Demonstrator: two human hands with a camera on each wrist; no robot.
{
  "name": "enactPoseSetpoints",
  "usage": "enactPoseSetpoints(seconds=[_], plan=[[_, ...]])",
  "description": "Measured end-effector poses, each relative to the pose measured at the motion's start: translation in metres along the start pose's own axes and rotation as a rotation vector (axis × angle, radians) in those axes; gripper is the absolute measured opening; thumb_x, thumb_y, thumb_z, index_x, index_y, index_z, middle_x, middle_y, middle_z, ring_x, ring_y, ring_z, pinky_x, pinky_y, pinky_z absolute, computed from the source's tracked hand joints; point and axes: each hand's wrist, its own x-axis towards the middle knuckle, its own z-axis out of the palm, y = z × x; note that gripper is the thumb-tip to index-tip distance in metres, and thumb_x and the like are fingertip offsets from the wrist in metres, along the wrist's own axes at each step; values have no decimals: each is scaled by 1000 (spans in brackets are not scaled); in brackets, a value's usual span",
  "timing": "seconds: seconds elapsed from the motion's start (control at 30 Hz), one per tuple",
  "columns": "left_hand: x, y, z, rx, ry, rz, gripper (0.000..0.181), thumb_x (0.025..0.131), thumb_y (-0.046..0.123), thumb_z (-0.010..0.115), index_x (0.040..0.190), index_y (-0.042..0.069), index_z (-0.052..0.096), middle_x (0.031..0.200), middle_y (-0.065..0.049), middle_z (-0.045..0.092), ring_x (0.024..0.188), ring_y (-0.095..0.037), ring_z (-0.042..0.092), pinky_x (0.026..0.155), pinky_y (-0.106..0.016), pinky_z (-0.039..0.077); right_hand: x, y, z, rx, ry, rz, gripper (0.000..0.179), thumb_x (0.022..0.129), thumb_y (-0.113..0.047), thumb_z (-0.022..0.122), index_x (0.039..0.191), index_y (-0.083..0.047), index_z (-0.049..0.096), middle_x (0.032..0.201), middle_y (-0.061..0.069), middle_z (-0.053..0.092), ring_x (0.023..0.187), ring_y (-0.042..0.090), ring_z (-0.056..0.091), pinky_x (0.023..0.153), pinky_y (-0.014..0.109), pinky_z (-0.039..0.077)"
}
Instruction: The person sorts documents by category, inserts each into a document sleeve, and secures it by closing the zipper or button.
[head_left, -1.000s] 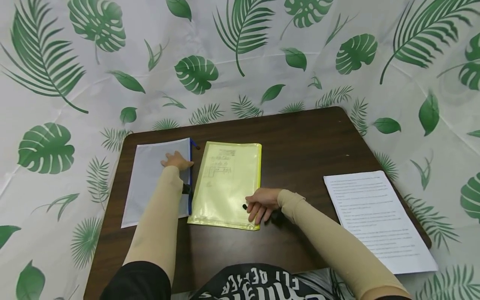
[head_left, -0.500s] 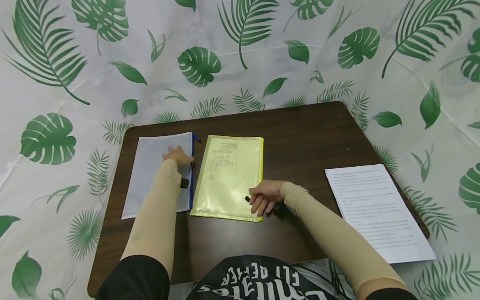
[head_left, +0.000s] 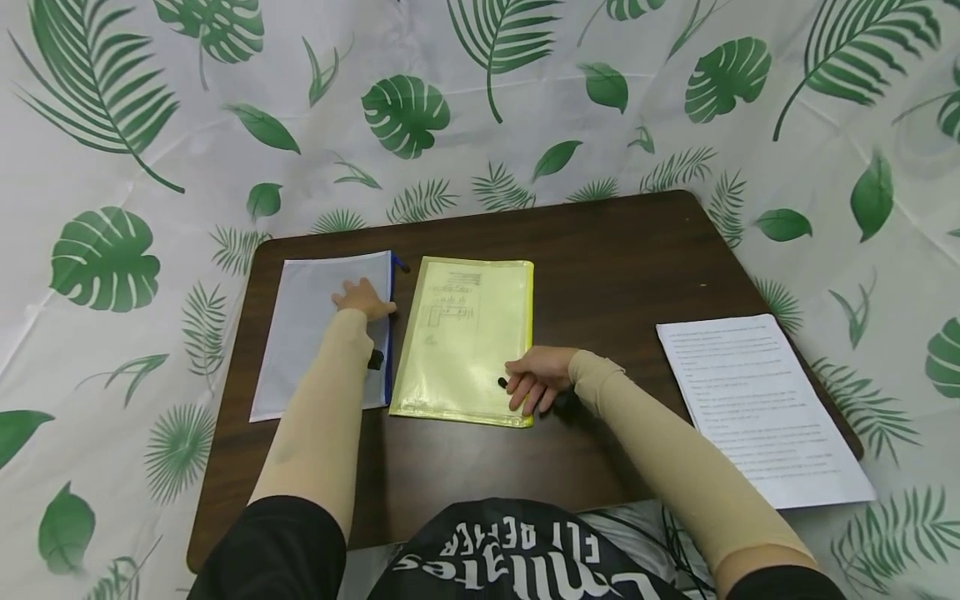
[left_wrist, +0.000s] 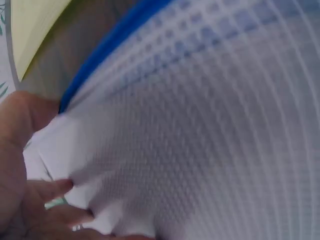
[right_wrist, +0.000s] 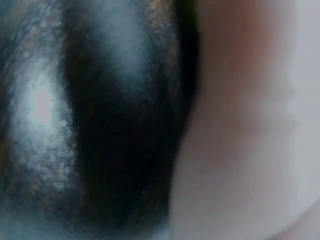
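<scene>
Resting with fingers spread, the left hand (head_left: 363,298) lies loose on the white mesh folder (head_left: 307,321), thumb at its blue edge. Just beside it on the dark table (head_left: 600,258) is the yellow folder (head_left: 465,342). The right hand (head_left: 542,371) bends over its lower right corner, a small black piece (head_left: 502,382) by the fingers; whether it grips anything, I cannot tell.

**One high, two close!**

Head view looks forward and down across the dark-brown rectangular wood-grain tabletop (head_left: 615,267); left wrist, tight over the flat white blue-edged mesh pouch (left_wrist: 200,130), shares it with head; right wrist's closest, all blur.
</scene>
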Motion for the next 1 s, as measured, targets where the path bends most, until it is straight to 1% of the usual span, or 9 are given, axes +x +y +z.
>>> enactPoseSetpoints(seconds=[0.1, 0.2, 0.33, 0.43, 0.57, 0.73, 0.83, 0.93, 1.0], plan=[[6, -5, -2, 20, -20, 21, 96, 100, 46, 56, 157, -11, 4, 158, -43, -3, 143, -65, 8, 115, -69, 20, -2, 0, -1, 5, 4, 3, 51, 111, -38, 37, 113, 2, 68, 102, 17, 76, 78, 26, 75, 66, 40, 60], [11, -10, -4, 23, -55, 37, 98, 99, 47, 58, 158, -10, 5, 158, -43, -4, 140, -68, 9, 112, -71, 24, -3, 0, -2, 12, 7, 6, 50, 111, -37, 37, 114, 2, 67, 102, 17, 76, 77, 25, 75, 66, 39, 60], [12, -12, -6, 16, -98, 46, 96, 99, 44, 58, 159, -7, 4, 158, -43, -9, 140, -69, 3, 112, -73, 20, -1, 0, -4, 25, 9, 9, 50, 111, -38, 37, 115, 3, 67, 102, 18, 76, 77, 26, 75, 64, 39, 60], [8, -10, -9, -18, -134, 24, 94, 100, 42, 57, 160, -4, 1, 158, -40, -16, 140, -68, -3, 111, -74, 18, 2, 2, -6, 25, 6, 8, 51, 111, -38, 38, 115, 2, 67, 103, 18, 76, 78, 27, 75, 64, 39, 60], [1, -4, -15, -74, -182, -6, 94, 99, 40, 53, 161, 0, -6, 158, -37, -23, 141, -67, -10, 112, -76, 12, 4, 4, -8, 29, -1, 4, 51, 110, -39, 38, 113, 2, 68, 103, 18, 76, 79, 27, 75, 64, 39, 60], [-3, 0, -21, -43, -250, -4, 93, 100, 40, 48, 160, 0, -12, 157, -36, -26, 141, -66, -11, 113, -74, 9, 2, 4, -6, 37, -2, 5, 50, 110, -39, 38, 113, 2, 68, 102, 17, 76, 78, 26, 75, 63, 38, 60], [-3, 1, -19, -32, -246, -17, 93, 100, 41, 46, 159, 0, -13, 157, -37, -26, 142, -66, -11, 114, -73, 8, -1, 2, -4, 32, -1, -3, 50, 111, -38, 37, 114, 2, 66, 102, 17, 76, 77, 25, 75, 64, 38, 60], [-5, 7, -13, 4, -192, -27, 97, 99, 47, 44, 158, -4, -14, 157, -38, -23, 144, -60, -15, 117, -70, 2, -3, 1, -2, 38, 4, -10, 50, 111, -38, 37, 114, 3, 66, 102, 17, 76, 77, 25, 75, 63, 38, 60], [-7, 12, -9, 37, -155, -46, 100, 98, 51, 44, 157, -6, -14, 158, -38, -20, 147, -54, -17, 117, -67, -3, -3, 0, -1, 39, 1, -16, 50, 111, -38, 37, 115, 3, 65, 103, 18, 76, 77, 25, 75, 63, 38, 60]])
